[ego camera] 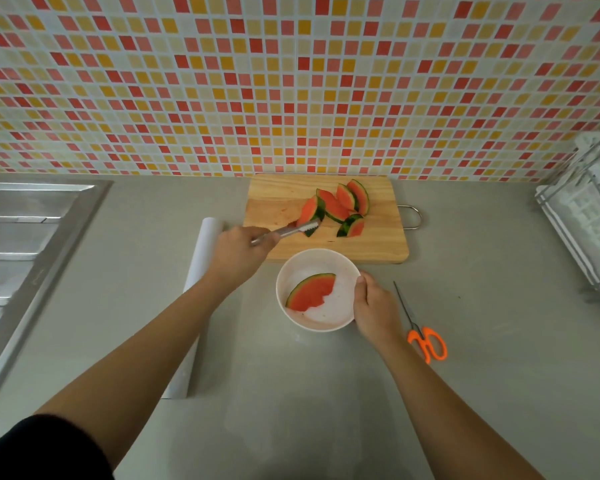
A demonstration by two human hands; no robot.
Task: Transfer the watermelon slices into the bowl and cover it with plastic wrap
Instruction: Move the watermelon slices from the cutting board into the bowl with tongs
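One watermelon slice (pixel 310 292) lies flat in the white bowl (pixel 340 318), rind toward the far left of the bowl. The bowl stands on the grey table (pixel 465 393), just in front of the wooden board (pixel 274 199), which sits against the table's far edge by the tiled wall (pixel 291 81). Five more slices (pixel 336 207) remain on the board, overlapping in a loose cluster on its right half; one small piece lies a little nearer than the rest.

The left hand (pixel 238 251) is clenched around metal tongs (pixel 291 231), whose serrated tips close on the leftmost slice (pixel 311 211) at its near end. That slice tilts up from the board. The right hand (pixel 374 308) grasps the bowl's right rim, thumb on the rim's edge and fingers down its outer side.

A roll of wrap (pixel 196 306) lies on the table left of the bowl, running from near the board's left corner toward the near edge, partly hidden under the left forearm. Orange-handled scissors (pixel 421 329) lie closed to the right of the right hand, blades pointing away. A steel sink (pixel 25 237) fills the table's left side; a white rack (pixel 589 216) stands at the right edge.
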